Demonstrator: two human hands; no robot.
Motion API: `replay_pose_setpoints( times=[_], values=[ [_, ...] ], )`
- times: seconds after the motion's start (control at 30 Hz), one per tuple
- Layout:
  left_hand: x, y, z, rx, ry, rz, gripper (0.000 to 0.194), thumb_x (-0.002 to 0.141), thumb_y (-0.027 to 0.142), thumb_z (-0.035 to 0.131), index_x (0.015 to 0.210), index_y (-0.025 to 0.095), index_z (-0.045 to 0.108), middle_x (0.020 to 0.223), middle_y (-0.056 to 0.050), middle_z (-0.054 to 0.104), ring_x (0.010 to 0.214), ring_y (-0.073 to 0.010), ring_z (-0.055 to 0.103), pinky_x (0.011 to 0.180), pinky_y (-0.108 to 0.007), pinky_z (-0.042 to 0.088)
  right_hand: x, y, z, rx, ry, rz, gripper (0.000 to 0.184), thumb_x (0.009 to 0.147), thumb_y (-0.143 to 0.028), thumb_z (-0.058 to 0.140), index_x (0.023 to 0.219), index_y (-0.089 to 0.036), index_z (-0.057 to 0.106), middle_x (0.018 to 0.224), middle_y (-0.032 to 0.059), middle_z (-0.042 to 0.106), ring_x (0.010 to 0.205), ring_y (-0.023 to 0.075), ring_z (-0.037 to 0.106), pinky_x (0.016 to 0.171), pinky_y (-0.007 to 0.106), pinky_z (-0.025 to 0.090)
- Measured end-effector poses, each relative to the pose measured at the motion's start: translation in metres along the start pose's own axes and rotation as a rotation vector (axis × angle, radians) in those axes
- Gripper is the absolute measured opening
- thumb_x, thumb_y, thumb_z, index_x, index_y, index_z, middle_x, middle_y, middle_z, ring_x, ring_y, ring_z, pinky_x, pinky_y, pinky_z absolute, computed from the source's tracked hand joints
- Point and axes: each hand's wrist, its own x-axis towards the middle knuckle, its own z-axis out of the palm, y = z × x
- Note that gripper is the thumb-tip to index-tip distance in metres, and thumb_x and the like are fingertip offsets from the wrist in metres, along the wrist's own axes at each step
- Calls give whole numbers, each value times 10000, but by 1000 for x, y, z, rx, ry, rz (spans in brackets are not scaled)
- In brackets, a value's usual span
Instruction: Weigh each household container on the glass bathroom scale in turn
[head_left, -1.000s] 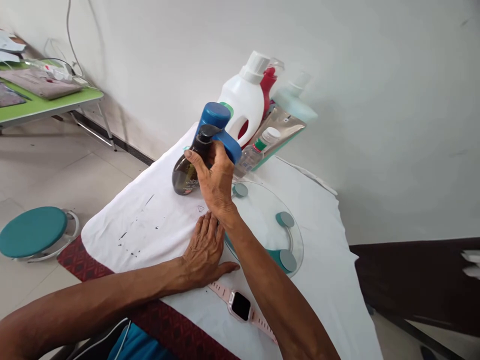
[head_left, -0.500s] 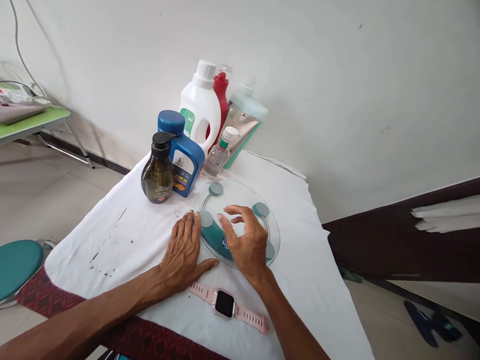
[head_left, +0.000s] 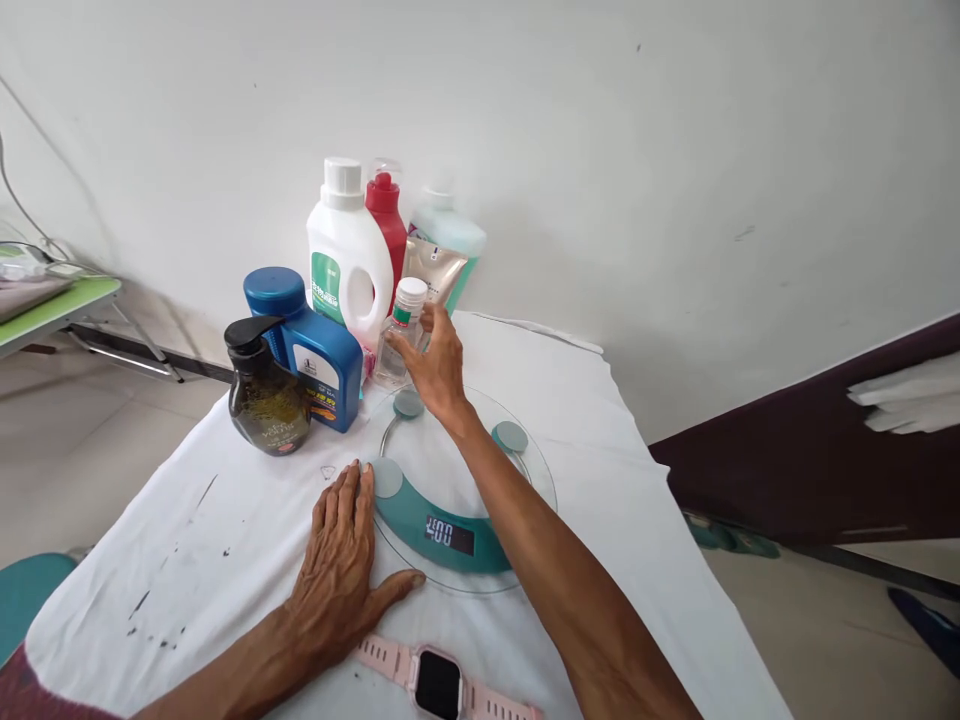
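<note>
My left hand [head_left: 337, 555] lies flat on the white cloth, fingers stretched, its fingertips at the left edge of a round glass scale [head_left: 480, 575]. The scale's lit display [head_left: 450, 533] shows digits. Beyond the scale, my right hand [head_left: 439, 365] has its thumb and fingers around a small clear bottle [head_left: 394, 350] with a white cap and green band. This bottle stands upright; part of its right side is hidden by the hand. Below my left hand lies a pink smartwatch [head_left: 437, 682], cut off by the bottom of the view.
Left of the clear bottle stand a dark pump bottle [head_left: 268, 405], a blue bottle [head_left: 330, 375] and a white jug [head_left: 345, 235]. Behind are a red bottle [head_left: 386, 215], a beige tube [head_left: 435, 265] and a pale green bottle [head_left: 450, 230], close to the wall.
My right hand has moved forward from above the scale to the clear bottle and closed around it. My left hand stays flat on the cloth. The view has shifted, and the display shows more fully.
</note>
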Motion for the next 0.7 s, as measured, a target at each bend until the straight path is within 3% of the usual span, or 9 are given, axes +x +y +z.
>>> replay_pose_setpoints(
  times=[0.17,0.3,0.4,0.53,0.7],
  values=[
    [2,1,-2,-13,-26,-8,1164,907,680,629,1685,192,-87,1662,-267,339,1551,-442,336,1186,-668,367,17,4,26,-57,46,27,440,833,-457,778,1126,-224,547,1187,124,697,1169,322,624,1026,534,498],
    [3,0,-2,-11,-24,-8,1173,907,684,628,1683,190,-100,1652,-268,347,1544,-450,340,1178,-667,372,15,2,18,3,69,51,371,873,-553,699,985,-234,546,1006,80,703,974,279,642,927,486,529],
    [3,0,-2,-14,-11,-6,1175,908,704,614,1680,181,-100,1641,-273,356,1534,-454,351,1179,-665,369,9,-13,-9,76,143,2,441,862,-648,683,965,-235,568,930,44,690,882,242,624,867,448,536],
    [3,0,-3,-23,-2,6,1179,909,719,605,1677,162,-94,1629,-285,359,1528,-455,357,1186,-651,364,-8,-42,-68,106,172,-92,403,857,-615,735,948,-242,613,890,15,681,825,213,624,815,422,539],
    [3,-2,-3,-19,-8,18,1150,917,733,577,1670,137,-55,1602,-308,365,1494,-480,386,1163,-664,372,-48,-55,-124,-21,134,1,362,826,-566,785,818,-246,617,761,-22,636,731,190,579,779,424,519]
  ],
)
